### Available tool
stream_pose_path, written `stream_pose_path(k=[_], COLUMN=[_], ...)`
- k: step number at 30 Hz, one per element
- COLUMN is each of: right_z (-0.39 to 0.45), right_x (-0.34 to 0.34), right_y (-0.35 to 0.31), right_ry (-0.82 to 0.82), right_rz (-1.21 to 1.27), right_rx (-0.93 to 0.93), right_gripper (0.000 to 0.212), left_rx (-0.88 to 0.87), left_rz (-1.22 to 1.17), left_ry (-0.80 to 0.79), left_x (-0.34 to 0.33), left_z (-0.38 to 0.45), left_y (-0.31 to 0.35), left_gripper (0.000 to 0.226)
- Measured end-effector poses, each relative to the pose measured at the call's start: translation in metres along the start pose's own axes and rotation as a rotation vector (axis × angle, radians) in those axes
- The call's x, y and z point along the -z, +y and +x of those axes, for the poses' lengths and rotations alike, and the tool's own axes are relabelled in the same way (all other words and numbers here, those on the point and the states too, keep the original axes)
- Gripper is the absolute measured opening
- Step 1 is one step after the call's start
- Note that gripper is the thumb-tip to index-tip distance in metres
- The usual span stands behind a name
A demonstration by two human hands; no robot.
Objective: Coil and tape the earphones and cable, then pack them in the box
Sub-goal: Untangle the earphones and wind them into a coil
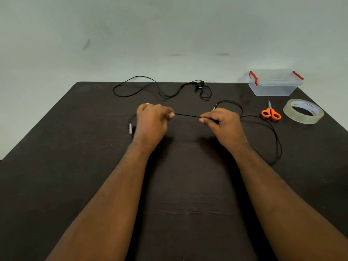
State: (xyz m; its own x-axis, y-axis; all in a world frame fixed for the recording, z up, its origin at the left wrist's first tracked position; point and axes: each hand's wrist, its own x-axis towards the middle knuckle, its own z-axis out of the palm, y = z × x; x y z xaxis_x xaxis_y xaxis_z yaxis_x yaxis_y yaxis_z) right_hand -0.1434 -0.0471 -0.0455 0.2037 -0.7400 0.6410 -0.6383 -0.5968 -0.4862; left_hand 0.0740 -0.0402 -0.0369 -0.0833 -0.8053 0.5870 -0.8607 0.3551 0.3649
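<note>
In the head view, the left hand (150, 120) and right hand (224, 122) each pinch the black cable (187, 115), holding a short stretch taut above the desk (56, 166), its slack looping right. It looks light, limp and springy, best gripped near the plug. The earphones (199, 86) lie far, the box (275, 83) far right.

Both bare forearms reach forward side by side, wrists straight, backs of the hands facing up. The left hand (151, 122) and right hand (224, 124) are level, a short gap apart, each with fingers curled and thumb against forefinger, pinching the cable (187, 116). The cable runs taut between the two thumbs, the hands at either end of that span.
</note>
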Motion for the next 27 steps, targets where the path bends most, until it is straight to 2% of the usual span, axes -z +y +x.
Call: stream_pose_path(k=[5,8,10,13,17,18,20,21,23,25,27], right_z=[-0.001,0.000,0.000,0.000,0.000,0.000,-0.001,-0.001,0.000,-0.001,-0.002], right_x=[0.000,0.008,0.011,0.004,0.000,-0.001,-0.005,-0.006,-0.008,-0.008,-0.009], right_y=[0.005,0.016,0.020,0.016,0.014,0.012,0.006,0.003,-0.002,-0.006,-0.009], right_ry=[-0.052,0.057,0.060,0.000,0.019,0.021,0.007,-0.004,-0.017,-0.012,-0.010], right_rz=[0.053,0.075,0.056,-0.001,-0.045,-0.047,-0.044,-0.043,-0.028,-0.003,0.020], right_rx=[-0.040,-0.123,-0.129,-0.085,-0.072,-0.067,-0.047,-0.038,-0.022,0.005,0.033], right_gripper=[0.014,0.014,0.012,0.009,0.007,0.007,0.007,0.007,0.007,0.007,0.007], left_rx=[0.041,0.136,0.224,0.338,0.452,0.442,0.285,0.170,0.005,0.033,0.118], left_rz=[-0.020,-0.026,-0.030,0.057,0.219,0.263,0.295,0.249,-0.012,-0.319,-0.509], left_ry=[0.028,0.155,0.225,0.225,0.192,0.173,0.177,0.192,0.146,-0.021,-0.134], left_x=[0.017,0.028,0.036,0.038,0.032,0.030,0.021,0.015,-0.002,-0.017,-0.025], left_z=[0.002,0.002,0.000,-0.005,-0.006,-0.005,-0.004,-0.004,-0.008,-0.014,-0.019], left_y=[-0.024,-0.046,-0.067,-0.078,-0.060,-0.049,-0.020,-0.004,0.023,0.040,0.042], left_gripper=[0.014,0.014,0.014,0.015,0.018,0.023,0.032,0.032,0.031,0.034,0.033])
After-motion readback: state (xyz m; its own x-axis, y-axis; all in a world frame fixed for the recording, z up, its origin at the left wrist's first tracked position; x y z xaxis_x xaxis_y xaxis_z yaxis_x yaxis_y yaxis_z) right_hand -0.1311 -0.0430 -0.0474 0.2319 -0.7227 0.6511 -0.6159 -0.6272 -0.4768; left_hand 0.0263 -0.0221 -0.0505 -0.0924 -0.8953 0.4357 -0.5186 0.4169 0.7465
